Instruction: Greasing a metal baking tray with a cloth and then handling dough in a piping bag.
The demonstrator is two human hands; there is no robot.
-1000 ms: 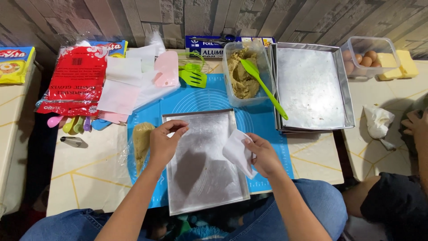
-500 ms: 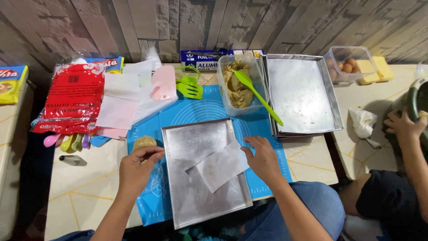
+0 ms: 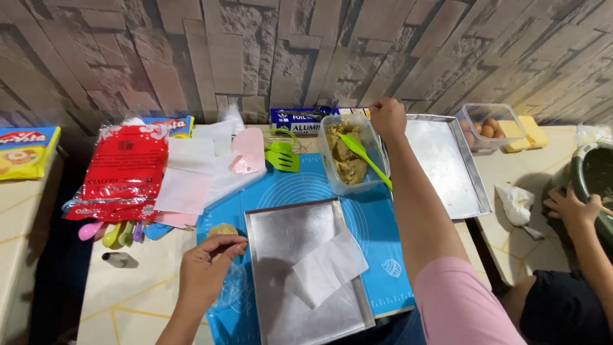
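My left hand [image 3: 205,267] pinches the edge of a clear plastic wrap holding a pale lump of dough [image 3: 222,230], just left of a metal baking tray [image 3: 288,237] on a blue silicone mat [image 3: 382,255]. A loose square of white paper [image 3: 328,266] lies on that tray. My right hand [image 3: 387,116] reaches far back, fingers curled at the rim of a clear tub of dough [image 3: 348,157] with a green spatula [image 3: 366,158] in it. Whether that hand grips anything is hidden.
A second metal tray [image 3: 447,167] lies at the back right beside a clear box of eggs [image 3: 490,126]. Red packets [image 3: 124,171], paper sheets and coloured spoons [image 3: 115,233] sit at the left. Another person's hand [image 3: 570,208] holds a dark bowl [image 3: 594,174] at the right edge.
My right hand left the paper on the tray and stretched back to the dough tub. My left hand moved off the tray to the wrapped dough. The view tilted upward.
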